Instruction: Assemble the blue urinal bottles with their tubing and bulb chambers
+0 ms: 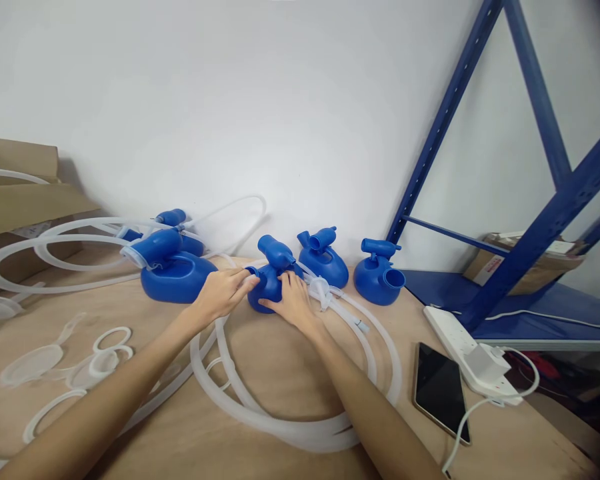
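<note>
A blue plastic urinal bottle (266, 285) stands in the middle of the table, with a blue funnel-shaped piece (275, 252) on top of it. My left hand (224, 292) is closed, its fingers at the rim of the bottle's open neck on the left. On the other side, my right hand (296, 300) grips the bottle's body, thumb at the front and fingers over the handle side. Directly behind and to the right is a second blue urinal bottle (325, 265). Loops of clear tubing (275, 427) lie around and in front of my hands.
Other blue bottles stand left (180, 280) and right (373, 280). White rings and a cap (33, 363) lie at left, near a cardboard box (30, 200). At right are a phone (440, 393), a power strip (453, 333) with a cable, and a blue metal shelf (540, 187).
</note>
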Tool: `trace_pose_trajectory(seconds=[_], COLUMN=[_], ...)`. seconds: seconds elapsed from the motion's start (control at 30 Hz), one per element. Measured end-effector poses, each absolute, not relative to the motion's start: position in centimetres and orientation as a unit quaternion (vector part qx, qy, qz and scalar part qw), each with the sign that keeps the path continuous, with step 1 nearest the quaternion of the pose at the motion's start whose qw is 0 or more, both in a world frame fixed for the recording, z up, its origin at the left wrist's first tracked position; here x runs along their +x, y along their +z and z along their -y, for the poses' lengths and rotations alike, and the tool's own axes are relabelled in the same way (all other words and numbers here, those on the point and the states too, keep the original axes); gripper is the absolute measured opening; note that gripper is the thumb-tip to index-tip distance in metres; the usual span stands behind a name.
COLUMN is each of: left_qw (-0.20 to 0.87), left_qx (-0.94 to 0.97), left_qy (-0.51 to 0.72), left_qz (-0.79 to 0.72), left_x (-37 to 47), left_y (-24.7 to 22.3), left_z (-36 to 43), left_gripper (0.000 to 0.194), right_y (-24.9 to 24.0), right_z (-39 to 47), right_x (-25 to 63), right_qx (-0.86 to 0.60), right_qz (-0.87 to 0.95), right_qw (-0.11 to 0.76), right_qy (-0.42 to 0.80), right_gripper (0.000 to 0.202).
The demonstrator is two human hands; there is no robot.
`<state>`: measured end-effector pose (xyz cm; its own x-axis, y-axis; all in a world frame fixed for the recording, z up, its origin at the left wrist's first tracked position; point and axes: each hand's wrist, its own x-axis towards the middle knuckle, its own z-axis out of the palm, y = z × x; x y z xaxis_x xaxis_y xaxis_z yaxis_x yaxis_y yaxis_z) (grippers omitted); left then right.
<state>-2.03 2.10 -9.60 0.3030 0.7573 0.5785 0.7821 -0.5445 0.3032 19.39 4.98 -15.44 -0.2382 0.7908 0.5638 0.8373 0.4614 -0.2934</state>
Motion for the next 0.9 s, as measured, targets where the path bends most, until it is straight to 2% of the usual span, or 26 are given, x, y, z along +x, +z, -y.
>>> trace_pose_trajectory(seconds=[0.13,0.27,0.37,0.63,0.73,0.8,0.9], left_qw=[-0.011,-0.059,-0.085,-0.151,-0.192,-0.215,-0.219], left_qx=[-0.792,-0.735,-0.694,-0.735,-0.732,-0.726,-0.729], left_qy=[-0.359,-0.417,-0.453,-0.459,-0.452,-0.448,-0.443], left_qz=[0.494,0.531,0.553,0.475,0.473,0.476,0.473], left_x=[-2.2,-2.5,-2.5,-1.1,-1.1,-1.2,-1.2], left_y=[-8.9,-9.1,-9.7,-11.0,-11.2,-11.2,-10.9], left_z=[-2.5,-3.4,-4.0,-3.6,-3.7,-3.8,-3.6], left_gripper=[0.046,0.051,0.048,0.045,0.051,0.054,0.054], right_y=[-15.1,-14.6,-14.3,-13.2,-13.0,-13.0,-12.9], right_z=[-4.7,-4.2,-3.7,-2.5,-2.4,-2.5,-2.6], right_x=[19.3,19.3,19.3,18.7,18.7,19.0,19.3], right_qx=[-0.527,-0.532,-0.536,-0.546,-0.545,-0.541,-0.536], right_qz=[0.780,0.781,0.785,0.795,0.799,0.800,0.801], right_qw=[0.337,0.325,0.303,0.233,0.224,0.229,0.243], right_qy=[-0.032,-0.046,-0.073,-0.121,-0.122,-0.120,-0.112], right_gripper=[0.072,0.075,0.078,0.084,0.086,0.082,0.057])
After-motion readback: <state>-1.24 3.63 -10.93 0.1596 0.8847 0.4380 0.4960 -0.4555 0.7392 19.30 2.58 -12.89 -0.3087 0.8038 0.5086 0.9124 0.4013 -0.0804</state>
